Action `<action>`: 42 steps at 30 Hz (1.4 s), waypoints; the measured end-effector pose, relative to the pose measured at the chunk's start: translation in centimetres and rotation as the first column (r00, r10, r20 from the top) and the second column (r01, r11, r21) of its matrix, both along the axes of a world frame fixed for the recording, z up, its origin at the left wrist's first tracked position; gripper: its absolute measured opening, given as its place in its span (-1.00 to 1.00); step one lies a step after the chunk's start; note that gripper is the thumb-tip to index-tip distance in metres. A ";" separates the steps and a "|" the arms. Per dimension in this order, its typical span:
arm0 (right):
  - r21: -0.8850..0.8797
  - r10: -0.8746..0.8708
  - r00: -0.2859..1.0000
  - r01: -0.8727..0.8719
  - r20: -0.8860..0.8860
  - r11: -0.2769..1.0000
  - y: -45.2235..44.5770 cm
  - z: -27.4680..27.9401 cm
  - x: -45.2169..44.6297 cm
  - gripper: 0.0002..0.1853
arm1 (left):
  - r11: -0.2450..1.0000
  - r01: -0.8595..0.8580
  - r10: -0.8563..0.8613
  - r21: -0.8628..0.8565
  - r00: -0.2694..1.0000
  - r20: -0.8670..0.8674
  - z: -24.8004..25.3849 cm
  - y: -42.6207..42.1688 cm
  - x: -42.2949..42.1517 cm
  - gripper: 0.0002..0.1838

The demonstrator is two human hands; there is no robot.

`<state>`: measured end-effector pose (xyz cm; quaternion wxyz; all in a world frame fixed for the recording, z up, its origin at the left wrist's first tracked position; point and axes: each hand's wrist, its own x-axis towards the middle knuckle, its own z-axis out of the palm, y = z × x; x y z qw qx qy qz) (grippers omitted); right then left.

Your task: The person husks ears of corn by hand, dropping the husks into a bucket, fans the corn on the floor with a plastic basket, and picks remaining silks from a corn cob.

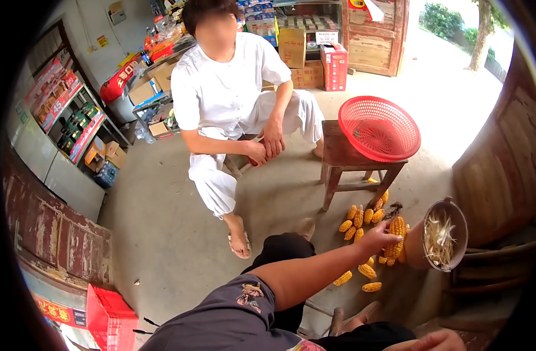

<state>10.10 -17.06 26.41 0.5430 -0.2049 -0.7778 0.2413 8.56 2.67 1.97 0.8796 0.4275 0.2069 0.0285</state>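
In the head view, the left grip [378,237] is closed around a cob [398,234], thumb and fingers pressing its side; the kernels face up and the cob stands roughly upright, rising past the fingers. The right grip [436,341] is at the bottom edge, nearer the body and below the left one; it is cut off and I cannot tell whether it holds anything.

The cob looks bare of husk and dry. I would expect it to be light, stiff and easily carried in one hand. The kernel rows should give the fingers some bite, though hard, glossy kernels may slide a little under a loose hold, and a rough squeeze could knock some free. The thick middle seems the safest place to take it, fingers wrapped right round; the narrow tip offers less to hold.

Just left of and beyond the left grip, more cobs [358,219] lie on the floor [274,193], with others nearer the body. Just right of it is a bucket [416,245] with pale, papery strips [439,241] in it, perhaps husk. Farther beyond the grip is a stool [331,138] carrying a red basket [409,153]. Beyond and to the left, a person [224,88] sits with both hands together.
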 end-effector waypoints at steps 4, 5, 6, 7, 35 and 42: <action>-0.389 -0.430 0.845 0.297 -0.318 0.872 0.1 -8.6 4.9 -0.68 | 1.000 0.012 -0.013 0.002 0.997 0.079 0.6 -0.2 -0.6 -0.28; -0.624 -0.775 0.593 0.526 -0.219 0.578 0.9 -9.8 4.7 -0.58 | 1.000 0.007 -0.008 0.011 0.992 0.127 0.2 -0.3 -0.4 -0.25; -0.759 -0.878 0.478 0.581 0.027 0.293 0.6 -13.1 7.0 -0.56 | 0.998 0.051 -0.054 0.024 0.985 0.164 -0.2 -0.3 -0.4 -0.22; -0.768 -0.856 0.484 0.613 0.179 0.186 -0.3 -17.2 8.9 -0.54 | 0.999 0.046 -0.048 0.015 0.984 0.169 -0.3 -0.5 -0.5 -0.22; -0.610 -0.612 -0.004 -0.082 -0.791 0.789 0.6 -23.5 14.1 -0.73 | 0.636 0.334 -0.392 0.695 0.916 -0.082 -0.1 -4.3 0.1 -0.44; -0.672 -0.670 -0.107 -0.014 -0.735 0.740 0.6 -22.4 16.3 -0.71 | 0.648 0.454 -0.458 0.612 0.874 -0.163 -0.9 -3.3 1.5 -0.41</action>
